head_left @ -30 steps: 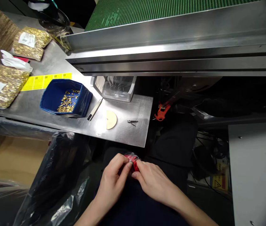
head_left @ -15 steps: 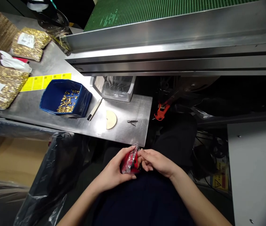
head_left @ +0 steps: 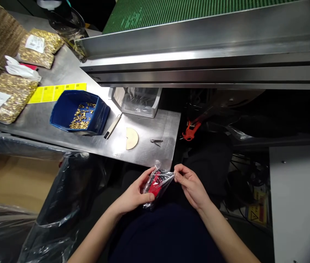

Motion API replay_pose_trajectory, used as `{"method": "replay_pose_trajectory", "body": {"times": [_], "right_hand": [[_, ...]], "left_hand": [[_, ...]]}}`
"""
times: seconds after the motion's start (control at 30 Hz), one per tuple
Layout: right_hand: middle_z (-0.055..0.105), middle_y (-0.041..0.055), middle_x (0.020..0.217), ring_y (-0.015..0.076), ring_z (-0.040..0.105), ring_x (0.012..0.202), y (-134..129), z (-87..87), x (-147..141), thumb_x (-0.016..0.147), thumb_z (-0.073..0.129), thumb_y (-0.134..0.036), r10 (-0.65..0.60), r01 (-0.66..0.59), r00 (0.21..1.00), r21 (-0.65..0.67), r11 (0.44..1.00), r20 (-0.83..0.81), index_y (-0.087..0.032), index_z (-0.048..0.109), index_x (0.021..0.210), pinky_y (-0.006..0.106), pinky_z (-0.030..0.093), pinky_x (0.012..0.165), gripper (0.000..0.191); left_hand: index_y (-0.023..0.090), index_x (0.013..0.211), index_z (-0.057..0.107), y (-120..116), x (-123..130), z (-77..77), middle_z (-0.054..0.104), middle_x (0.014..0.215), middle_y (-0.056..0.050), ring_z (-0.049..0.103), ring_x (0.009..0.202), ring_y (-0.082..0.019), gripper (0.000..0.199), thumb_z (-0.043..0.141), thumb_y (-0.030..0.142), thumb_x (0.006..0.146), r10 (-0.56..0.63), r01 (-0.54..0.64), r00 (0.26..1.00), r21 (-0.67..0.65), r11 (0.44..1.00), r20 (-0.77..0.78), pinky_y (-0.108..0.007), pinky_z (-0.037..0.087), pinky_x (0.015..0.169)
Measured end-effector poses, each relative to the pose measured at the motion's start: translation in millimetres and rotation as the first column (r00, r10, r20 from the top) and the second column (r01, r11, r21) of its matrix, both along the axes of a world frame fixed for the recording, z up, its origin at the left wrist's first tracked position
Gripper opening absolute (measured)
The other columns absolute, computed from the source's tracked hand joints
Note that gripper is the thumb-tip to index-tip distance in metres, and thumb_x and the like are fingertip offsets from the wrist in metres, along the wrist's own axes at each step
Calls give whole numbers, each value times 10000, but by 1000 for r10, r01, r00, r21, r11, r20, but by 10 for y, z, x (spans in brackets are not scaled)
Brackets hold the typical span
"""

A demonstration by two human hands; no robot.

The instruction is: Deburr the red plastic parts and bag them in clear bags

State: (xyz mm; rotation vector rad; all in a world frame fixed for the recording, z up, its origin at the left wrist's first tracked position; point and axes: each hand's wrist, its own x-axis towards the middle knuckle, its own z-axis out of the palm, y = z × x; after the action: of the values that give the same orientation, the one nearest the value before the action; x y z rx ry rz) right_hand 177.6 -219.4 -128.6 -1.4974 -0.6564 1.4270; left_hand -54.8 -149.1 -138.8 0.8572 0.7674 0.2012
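A clear plastic bag [head_left: 163, 179] with a red item [head_left: 155, 187] inside is between my hands, over my lap. My left hand [head_left: 138, 190] wraps round the bag's left side, thumb across its front. My right hand [head_left: 191, 182] pinches a corner of the plastic and stretches it to the right. Just beyond, on the metal table [head_left: 149, 157], lie a pale half-round disc [head_left: 131, 138], small metal nippers [head_left: 156, 141] and a white-and-black pen-like tool [head_left: 113, 126].
A blue bin [head_left: 100, 116] holds small brass-coloured parts. Behind it are a clear tray [head_left: 155, 109], yellow labels [head_left: 57, 92] and bags of golden parts [head_left: 12, 95]. An orange-handled tool [head_left: 191, 130] hangs right of the table. A metal-edged green conveyor [head_left: 171, 12] crosses the top.
My right hand has moved away to the right and now pulls a corner of the plastic taut. My left hand still holds the bag. The view has shifted slightly.
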Motion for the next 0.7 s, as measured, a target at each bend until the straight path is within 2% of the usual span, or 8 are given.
{"method": "replay_pose_trajectory", "body": {"times": [0.1, 0.17, 0.23, 0.3, 0.4, 0.47, 0.53, 0.7], "right_hand": [[644, 78, 1193, 232, 594, 1107, 38, 50, -1, 959, 623, -475, 37, -40, 997, 39, 998, 70, -223, 596, 874, 341, 464, 970, 268], [607, 105, 1380, 272, 519, 1328, 73, 130, 0, 988, 579, -492, 108, -122, 984, 93, 988, 144, -233, 575, 878, 404, 389, 1114, 282], [674, 119, 1305, 277, 504, 1380, 110, 216, -25, 1022, 515, -511, 194, -209, 974, 143, 967, 118, -247, 538, 896, 451, 357, 1155, 294], [748, 99, 1044, 278, 613, 1250, 145, 281, -97, 1030, 491, -543, 243, -231, 969, 175, 957, -53, -258, 496, 915, 458, 437, 1078, 307], [653, 2, 726, 246, 698, 895, 186, 325, -276, 1007, 537, -567, 210, -158, 928, 184, 970, -309, -265, 465, 934, 397, 524, 866, 319], [556, -44, 679, 193, 643, 720, 212, 338, -394, 998, 570, -551, 147, -89, 912, 165, 982, -383, -266, 465, 946, 341, 513, 758, 308], [503, -60, 696, 145, 556, 618, 237, 355, -474, 1001, 582, -523, 76, -17, 911, 148, 989, -405, -268, 465, 952, 294, 477, 672, 285], [476, -55, 729, 105, 454, 608, 283, 405, -505, 999, 624, -407, -126, 183, 898, 98, 978, -421, -261, 511, 939, 240, 435, 626, 194]], "left_hand": [[267, 1561, 393, 18, -52, -13, 525, 1535, -145, 515, 1393, -342, 951, 841, 556, 774, 1, -1, 1000, -45, 999, 2, -511, 343, 1199], [263, 1570, 369, 29, -109, -19, 511, 1548, -153, 478, 1426, -358, 1006, 851, 585, 748, -13, 16, 999, -83, 996, 43, -532, 314, 1210], [256, 1569, 364, 42, -153, -13, 508, 1541, -167, 464, 1432, -374, 1068, 868, 623, 701, -29, 40, 994, -105, 994, 102, -542, 301, 1209], [265, 1547, 386, 57, -163, 11, 521, 1509, -165, 520, 1371, -366, 1064, 880, 632, 678, -48, 73, 984, -137, 988, 173, -518, 355, 1166], [282, 1437, 453, 70, -99, 89, 602, 1316, -117, 636, 1145, -287, 934, 891, 601, 677, -33, 89, 956, -180, 980, 293, -404, 483, 985], [267, 1280, 507, 56, -27, 164, 616, 1131, -65, 639, 999, -227, 754, 887, 561, 699, 6, 50, 942, -159, 986, 335, -325, 492, 870], [251, 1177, 509, 8, 46, 242, 591, 1068, -47, 609, 946, -200, 654, 881, 531, 717, 41, -3, 939, -111, 994, 342, -300, 477, 836], [263, 1271, 463, -218, 197, 356, 565, 1148, -49, 578, 972, -174, 651, 863, 417, 781, 194, -191, 961, -33, 981, 196, -295, 454, 877]]}}
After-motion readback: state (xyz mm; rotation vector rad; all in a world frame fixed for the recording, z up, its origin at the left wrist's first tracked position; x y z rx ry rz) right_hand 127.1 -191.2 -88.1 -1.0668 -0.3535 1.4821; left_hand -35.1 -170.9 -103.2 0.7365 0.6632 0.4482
